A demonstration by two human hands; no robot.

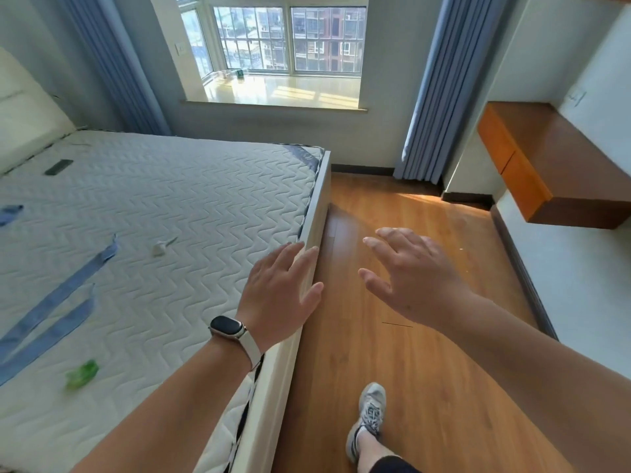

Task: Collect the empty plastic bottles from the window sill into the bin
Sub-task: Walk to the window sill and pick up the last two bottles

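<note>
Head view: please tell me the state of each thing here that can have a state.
left hand, open, fingers straight, holds nothing.
right hand, open, fingers spread, holds nothing.
curtains, drawn aside.
mattress, bare, no sheet.
window sill, sunlit, with a few small things in its far left corner, too small to name.
watch, worn on the left wrist, screen dark.

The window sill (290,93) is a deep, pale, glossy ledge with sunlight across it. In the sill's far left corner, close to the glass, stands a small dark green item (239,74), upright. Just left of it on the sill lie pale clear items (223,76), probably bottles, too small and blurred to count or to tell their pose.
</note>
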